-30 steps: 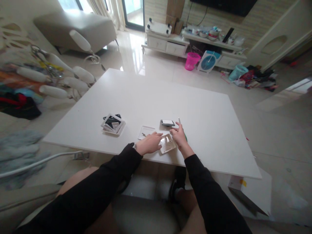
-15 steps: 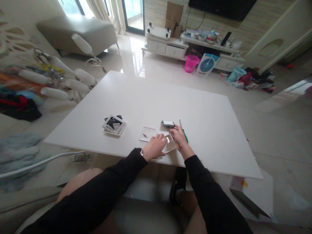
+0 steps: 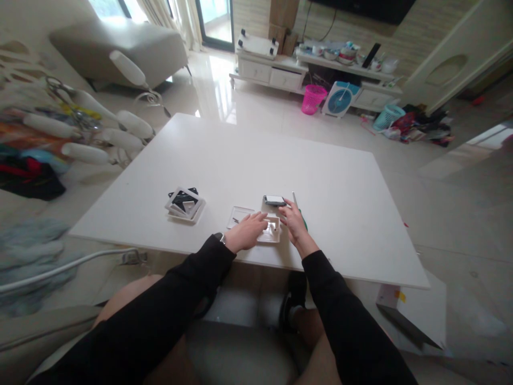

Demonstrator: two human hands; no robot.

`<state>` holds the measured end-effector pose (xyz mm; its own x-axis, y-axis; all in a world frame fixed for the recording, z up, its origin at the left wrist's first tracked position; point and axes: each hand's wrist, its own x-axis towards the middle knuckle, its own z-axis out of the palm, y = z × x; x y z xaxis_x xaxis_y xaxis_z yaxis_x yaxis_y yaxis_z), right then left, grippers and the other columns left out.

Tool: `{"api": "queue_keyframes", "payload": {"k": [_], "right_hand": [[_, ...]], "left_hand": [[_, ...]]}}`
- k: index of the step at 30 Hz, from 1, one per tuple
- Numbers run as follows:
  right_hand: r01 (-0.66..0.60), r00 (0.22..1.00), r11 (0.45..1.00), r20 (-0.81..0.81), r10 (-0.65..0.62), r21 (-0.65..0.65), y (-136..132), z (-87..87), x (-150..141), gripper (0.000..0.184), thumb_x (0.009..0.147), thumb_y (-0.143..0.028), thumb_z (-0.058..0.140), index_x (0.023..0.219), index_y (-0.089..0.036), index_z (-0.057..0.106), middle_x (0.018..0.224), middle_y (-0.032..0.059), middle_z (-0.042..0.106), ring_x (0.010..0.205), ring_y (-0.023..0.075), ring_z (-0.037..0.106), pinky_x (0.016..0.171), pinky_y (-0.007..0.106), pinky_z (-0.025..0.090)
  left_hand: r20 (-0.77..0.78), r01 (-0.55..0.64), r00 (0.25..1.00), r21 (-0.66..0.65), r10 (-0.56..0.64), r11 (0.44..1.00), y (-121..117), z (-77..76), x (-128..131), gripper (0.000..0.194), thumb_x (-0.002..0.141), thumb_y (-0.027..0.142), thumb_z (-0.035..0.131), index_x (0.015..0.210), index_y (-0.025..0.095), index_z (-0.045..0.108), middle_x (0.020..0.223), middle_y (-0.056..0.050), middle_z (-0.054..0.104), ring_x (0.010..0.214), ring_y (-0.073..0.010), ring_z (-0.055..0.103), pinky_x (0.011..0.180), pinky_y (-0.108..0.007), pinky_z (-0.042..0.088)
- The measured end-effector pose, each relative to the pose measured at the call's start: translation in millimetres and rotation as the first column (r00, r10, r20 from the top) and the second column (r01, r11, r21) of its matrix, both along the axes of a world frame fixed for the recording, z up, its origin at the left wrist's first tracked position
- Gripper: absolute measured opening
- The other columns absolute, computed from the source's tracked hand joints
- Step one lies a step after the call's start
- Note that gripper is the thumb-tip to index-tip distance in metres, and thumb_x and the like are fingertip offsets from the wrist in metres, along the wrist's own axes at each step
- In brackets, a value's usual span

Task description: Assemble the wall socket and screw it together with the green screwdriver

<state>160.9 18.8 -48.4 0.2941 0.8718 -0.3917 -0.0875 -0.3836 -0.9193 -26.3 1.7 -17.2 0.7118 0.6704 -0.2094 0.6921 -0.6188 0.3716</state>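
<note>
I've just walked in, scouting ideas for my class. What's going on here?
A person's left hand covers the left part of a small open white box on a white table. The right hand is beside it, by a dark-edged module with a white top; contact is unclear. A green-handled screwdriver lies partly hidden by that hand. A shallow tray sits left of the box.

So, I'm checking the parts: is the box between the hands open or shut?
Open: the box shows its inside, with no lid over the visible part.

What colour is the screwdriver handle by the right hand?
Green; the handle, partly hidden, shows best in the head view.
</note>
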Motion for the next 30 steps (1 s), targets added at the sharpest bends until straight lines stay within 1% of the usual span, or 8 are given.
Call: {"api": "queue_keyframes", "payload": {"k": [4,7,14,17,21,25,28,30], "right_hand": [[-0.011,1.0,1.0,-0.011,0.012,0.014,-0.7,1.4,-1.1,0.053,0.071,-0.035,0.065,0.124,-0.028,0.066,0.109,0.0035,0.074,0.105,0.0222,0.067,0.08,0.03,0.054],[-0.021,1.0,0.999,-0.016,0.021,0.026,-0.5,2.4,-1.8,0.056,0.072,-0.036,0.064,0.127,-0.028,0.064,0.106,0.0027,0.074,0.103,0.0218,0.067,0.08,0.03,0.054],[-0.005,1.0,0.999,0.005,0.005,0.034,2.2,-5.5,-1.0,0.045,0.072,-0.036,0.062,0.114,-0.024,0.068,0.119,0.0049,0.074,0.108,0.0227,0.067,0.083,0.032,0.055],[-0.006,1.0,0.998,0.024,0.004,0.065,3.7,-11.7,0.9,0.046,0.071,-0.034,0.062,0.115,-0.022,0.066,0.116,0.0065,0.074,0.109,0.0227,0.068,0.091,0.035,0.055],[-0.031,0.991,0.988,0.134,0.011,0.152,5.3,-16.4,4.4,0.043,0.072,-0.033,0.061,0.113,-0.02,0.065,0.112,0.0082,0.075,0.109,0.0221,0.069,0.1,0.039,0.053],[-0.042,0.977,0.976,0.211,-0.005,0.214,3.8,-10.4,6.7,0.037,0.074,-0.03,0.061,0.11,-0.02,0.064,0.108,0.0094,0.075,0.106,0.0234,0.07,0.101,0.042,0.053],[-0.052,0.967,0.965,0.256,-0.017,0.258,0.4,0.3,8.0,0.031,0.077,-0.03,0.061,0.106,-0.019,0.064,0.103,0.0091,0.075,0.099,0.0237,0.071,0.1,0.042,0.054],[-0.07,0.953,0.949,0.303,-0.028,0.308,-2.3,8.1,9.5,0.027,0.08,-0.032,0.062,0.104,-0.019,0.065,0.099,0.0086,0.075,0.095,0.0235,0.072,0.098,0.042,0.055]], "left_hand": [[0.054,-0.018,0.998,-0.024,0.019,1.0,2.1,3.1,0.3,0.028,0.083,0.001,0.059,0.106,0.015,0.062,0.147,-0.019,0.056,0.144,-0.0276,0.05,0.123,-0.043,0.039],[0.064,-0.025,0.998,-0.034,0.027,0.999,2.5,4.2,1.4,0.028,0.083,-0.002,0.056,0.104,0.016,0.062,0.14,-0.017,0.061,0.143,-0.0247,0.05,0.126,-0.042,0.035],[0.059,-0.031,0.998,-0.019,0.032,0.999,2.6,4.4,2.3,0.032,0.082,-0.002,0.056,0.108,0.016,0.063,0.142,-0.016,0.06,0.143,-0.0254,0.051,0.124,-0.042,0.039],[0.065,-0.029,0.997,-0.019,0.03,0.999,2.9,3.1,1.8,0.034,0.081,-0.002,0.057,0.108,0.016,0.063,0.145,-0.017,0.059,0.146,-0.0257,0.05,0.124,-0.042,0.039],[0.074,-0.038,0.996,-0.041,0.041,0.998,3.4,2.0,1.2,0.034,0.082,-0.003,0.055,0.11,0.015,0.063,0.15,-0.019,0.056,0.15,-0.0249,0.045,0.126,-0.04,0.036],[0.113,-0.036,0.993,-0.056,0.042,0.998,3.5,0.4,1.1,0.037,0.082,-0.005,0.05,0.111,0.014,0.063,0.15,-0.02,0.056,0.153,-0.0233,0.043,0.126,-0.04,0.036],[0.125,-0.017,0.992,-0.072,0.026,0.997,3.1,-0.2,2.2,0.039,0.081,-0.007,0.049,0.112,0.014,0.062,0.154,-0.02,0.053,0.155,-0.0218,0.04,0.124,-0.037,0.038],[0.141,-0.017,0.99,-0.085,0.029,0.996,3.8,1.1,2.5,0.038,0.081,-0.005,0.052,0.111,0.015,0.062,0.154,-0.019,0.052,0.153,-0.0226,0.042,0.124,-0.038,0.039]]}}
